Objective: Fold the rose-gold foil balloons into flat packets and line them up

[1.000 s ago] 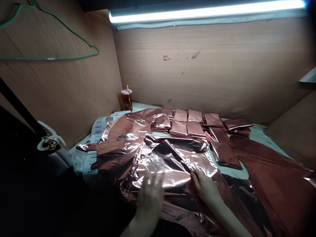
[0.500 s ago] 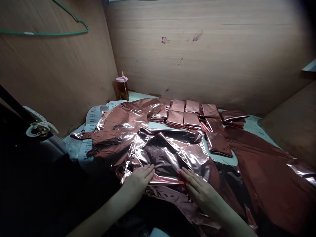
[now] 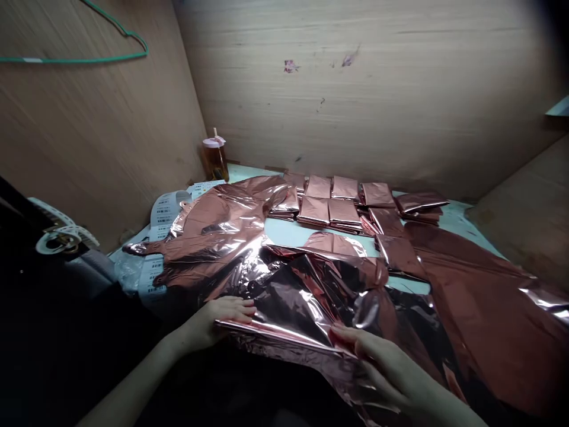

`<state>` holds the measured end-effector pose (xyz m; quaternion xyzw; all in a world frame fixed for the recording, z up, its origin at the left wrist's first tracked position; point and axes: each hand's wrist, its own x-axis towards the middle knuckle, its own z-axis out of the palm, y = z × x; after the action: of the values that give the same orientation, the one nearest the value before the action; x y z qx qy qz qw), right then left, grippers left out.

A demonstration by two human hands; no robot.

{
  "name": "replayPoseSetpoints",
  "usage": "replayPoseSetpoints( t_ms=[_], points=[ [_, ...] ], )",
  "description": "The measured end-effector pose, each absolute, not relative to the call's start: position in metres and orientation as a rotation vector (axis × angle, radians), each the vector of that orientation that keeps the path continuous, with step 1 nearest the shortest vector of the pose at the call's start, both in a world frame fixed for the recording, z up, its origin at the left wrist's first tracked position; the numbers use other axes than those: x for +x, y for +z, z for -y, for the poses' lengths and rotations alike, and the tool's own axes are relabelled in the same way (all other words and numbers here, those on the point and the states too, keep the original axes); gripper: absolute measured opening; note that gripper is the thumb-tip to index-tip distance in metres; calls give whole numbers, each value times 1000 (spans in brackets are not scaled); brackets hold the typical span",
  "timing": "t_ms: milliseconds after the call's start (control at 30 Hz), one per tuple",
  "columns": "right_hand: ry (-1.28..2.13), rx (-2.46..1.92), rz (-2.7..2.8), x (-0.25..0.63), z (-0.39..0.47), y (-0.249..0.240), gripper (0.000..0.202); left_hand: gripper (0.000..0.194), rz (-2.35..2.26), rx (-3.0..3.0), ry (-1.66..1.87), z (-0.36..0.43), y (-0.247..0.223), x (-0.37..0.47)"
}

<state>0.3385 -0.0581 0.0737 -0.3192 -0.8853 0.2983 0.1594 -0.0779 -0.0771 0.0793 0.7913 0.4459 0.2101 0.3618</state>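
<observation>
A large rose-gold foil balloon (image 3: 284, 299), flat and shiny, is spread in front of me with a straight folded edge along its near side. My left hand (image 3: 226, 314) is at the left end of that fold, fingers on top of the foil and the edge crossing the palm; its thumb is hidden. At the right end, my right hand (image 3: 382, 362) grips the fold, index finger and thumb side closed on the foil. Crumpled foil hangs below the edge between both hands.
Several folded foil packets (image 3: 344, 213) stand in stacks at the back. Unfolded foil balloons lie left (image 3: 213, 231) and right (image 3: 484, 308). A label strip (image 3: 162, 216), a lidded drink cup (image 3: 216, 160) and wooden walls (image 3: 355, 107) surround the pale table (image 3: 288, 234). A green hanger (image 3: 89, 60) hangs upper left.
Both hands have moved apart, the left one leftward and the right one rightward and down. The near fold is now longer, straighter and raised, and the foil's far part has shifted, baring more table.
</observation>
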Motion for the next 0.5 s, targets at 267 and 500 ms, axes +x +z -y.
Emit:
replayPoseSetpoints(
  t_ms=[267,500],
  points=[
    [1394,-1210,1974,333,19,68,20,46,-1870,1751,731,61,72,-56],
    [1857,-1238,1490,308,-16,54,44,37,-2477,1717,456,58,79,-25]
  ],
)
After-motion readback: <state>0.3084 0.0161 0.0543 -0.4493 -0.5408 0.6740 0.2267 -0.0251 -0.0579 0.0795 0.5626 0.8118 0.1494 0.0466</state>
